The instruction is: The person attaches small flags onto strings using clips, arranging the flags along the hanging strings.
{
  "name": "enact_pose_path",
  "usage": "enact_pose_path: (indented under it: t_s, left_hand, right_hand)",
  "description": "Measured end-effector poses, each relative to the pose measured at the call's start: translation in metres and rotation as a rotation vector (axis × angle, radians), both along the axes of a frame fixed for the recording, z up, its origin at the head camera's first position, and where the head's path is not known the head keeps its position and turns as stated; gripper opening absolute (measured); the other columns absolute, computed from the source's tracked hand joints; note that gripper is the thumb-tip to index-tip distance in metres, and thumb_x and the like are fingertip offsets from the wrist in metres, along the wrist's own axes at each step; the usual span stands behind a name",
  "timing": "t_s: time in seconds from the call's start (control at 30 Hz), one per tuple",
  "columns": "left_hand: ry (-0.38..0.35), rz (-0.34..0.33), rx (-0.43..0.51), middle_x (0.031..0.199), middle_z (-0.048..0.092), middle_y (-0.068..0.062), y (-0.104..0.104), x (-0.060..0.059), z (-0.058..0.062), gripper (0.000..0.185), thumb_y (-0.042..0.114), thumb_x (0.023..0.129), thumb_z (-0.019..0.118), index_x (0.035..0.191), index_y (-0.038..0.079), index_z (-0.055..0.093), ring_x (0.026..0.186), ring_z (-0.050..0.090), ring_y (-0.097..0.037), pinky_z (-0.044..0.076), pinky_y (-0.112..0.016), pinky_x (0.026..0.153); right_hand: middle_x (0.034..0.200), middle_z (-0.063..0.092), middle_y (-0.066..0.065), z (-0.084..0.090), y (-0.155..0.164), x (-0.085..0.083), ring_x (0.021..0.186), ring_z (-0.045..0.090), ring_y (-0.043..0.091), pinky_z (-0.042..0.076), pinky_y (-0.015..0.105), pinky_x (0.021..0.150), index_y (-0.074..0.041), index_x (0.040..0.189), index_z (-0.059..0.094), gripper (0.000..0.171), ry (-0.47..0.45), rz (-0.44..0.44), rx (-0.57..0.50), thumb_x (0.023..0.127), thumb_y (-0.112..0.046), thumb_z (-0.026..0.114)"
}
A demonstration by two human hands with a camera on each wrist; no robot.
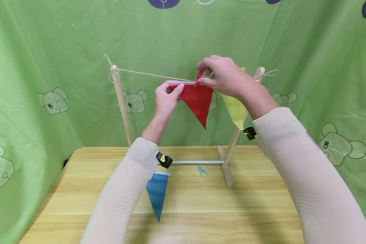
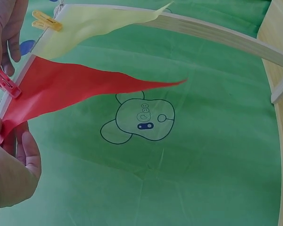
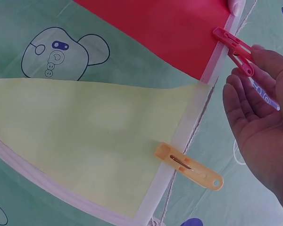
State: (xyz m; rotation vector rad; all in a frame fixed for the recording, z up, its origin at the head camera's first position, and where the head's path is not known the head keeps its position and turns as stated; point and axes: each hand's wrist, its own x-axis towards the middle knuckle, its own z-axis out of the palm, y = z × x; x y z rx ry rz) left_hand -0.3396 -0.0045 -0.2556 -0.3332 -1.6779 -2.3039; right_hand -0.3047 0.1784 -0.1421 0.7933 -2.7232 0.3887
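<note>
A red triangular flag (image 1: pixel 197 100) hangs along the string (image 1: pixel 146 74) of a wooden stand. My left hand (image 1: pixel 167 96) pinches its top left corner against the string. My right hand (image 1: pixel 222 74) holds the tail of a red clothespin (image 1: pixel 199 77) between thumb and forefinger. The right wrist view shows this clothespin (image 3: pixel 233 44) clipped over the flag's white band (image 3: pixel 216 56). Next to it hangs a yellow flag (image 3: pixel 85 127), fixed by a yellow clothespin (image 3: pixel 188 165). In the left wrist view the red flag (image 2: pixel 75 87) stretches out from my left hand (image 2: pixel 9 165).
The stand's two posts (image 1: pixel 120 101) (image 1: pixel 241 122) rise from the back of the wooden table (image 1: pixel 247 203). A blue flag (image 1: pixel 157 195) and a blue clothespin (image 1: pixel 202 170) lie on the table. Green cloth with bear prints (image 1: pixel 33 67) hangs behind and at both sides.
</note>
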Motion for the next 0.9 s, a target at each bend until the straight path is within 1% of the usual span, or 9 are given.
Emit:
enact_pose_path:
  t_s: [0.3, 0.43, 0.57, 0.67, 0.77, 0.9]
  left_hand:
    - [0.015, 0.003, 0.003, 0.086, 0.069, -0.001, -0.0015, 0.0001, -0.0019, 0.018, 0.005, 0.096, 0.072, 0.111, -0.003, 0.07, 0.075, 0.064, -0.011, 0.061, -0.034, 0.074]
    - [0.023, 0.008, 0.002, 0.085, 0.069, 0.001, -0.0013, -0.0014, -0.0031, 0.018, 0.004, 0.095, 0.073, 0.11, -0.004, 0.071, 0.074, 0.064, -0.01, 0.06, -0.031, 0.072]
    - [0.028, 0.011, 0.003, 0.084, 0.069, 0.002, -0.0017, -0.0019, -0.0034, 0.017, 0.004, 0.095, 0.073, 0.11, -0.004, 0.071, 0.075, 0.064, -0.01, 0.06, -0.034, 0.074]
    - [0.032, 0.009, 0.006, 0.084, 0.069, 0.003, -0.002, -0.0019, -0.0032, 0.017, 0.004, 0.095, 0.073, 0.11, -0.004, 0.071, 0.075, 0.063, -0.01, 0.059, -0.033, 0.073]
    - [0.035, 0.005, 0.011, 0.085, 0.069, 0.003, -0.0019, -0.0023, -0.0032, 0.017, 0.004, 0.094, 0.073, 0.11, -0.003, 0.071, 0.075, 0.063, -0.01, 0.057, -0.028, 0.07]
    - [0.038, 0.008, 0.009, 0.087, 0.07, 0.002, -0.0024, -0.0032, -0.003, 0.017, 0.004, 0.095, 0.073, 0.11, -0.003, 0.071, 0.076, 0.063, -0.01, 0.058, -0.03, 0.071]
  right_hand:
    - [0.129, 0.064, 0.016, -0.001, 0.0022, 0.0021, 0.117, 0.062, 0.029, 0.055, 0.044, 0.101, 0.001, 0.133, 0.061, 0.04, -0.005, 0.001, -0.006, 0.099, -0.015, 0.071]
    - [0.132, 0.063, 0.016, -0.0019, 0.0036, 0.0024, 0.12, 0.061, 0.031, 0.052, 0.046, 0.105, 0.001, 0.136, 0.059, 0.042, -0.025, 0.004, -0.007, 0.099, -0.015, 0.07]
    - [0.133, 0.063, 0.017, -0.0023, 0.0039, 0.0024, 0.122, 0.06, 0.032, 0.05, 0.047, 0.107, 0.0, 0.138, 0.057, 0.044, -0.035, 0.007, -0.005, 0.098, -0.015, 0.071]
    - [0.133, 0.063, 0.016, -0.0028, 0.0043, 0.0026, 0.123, 0.06, 0.032, 0.05, 0.047, 0.108, 0.0, 0.139, 0.056, 0.047, -0.027, 0.006, 0.0, 0.097, -0.015, 0.072]
    - [0.133, 0.063, 0.016, -0.0036, 0.0052, 0.0035, 0.123, 0.059, 0.032, 0.05, 0.047, 0.108, 0.0, 0.14, 0.055, 0.049, -0.021, 0.005, 0.008, 0.097, -0.015, 0.073]
    - [0.133, 0.063, 0.017, -0.0043, 0.0058, 0.005, 0.123, 0.06, 0.032, 0.049, 0.048, 0.108, 0.0, 0.139, 0.056, 0.048, -0.005, 0.013, 0.006, 0.097, -0.014, 0.073]
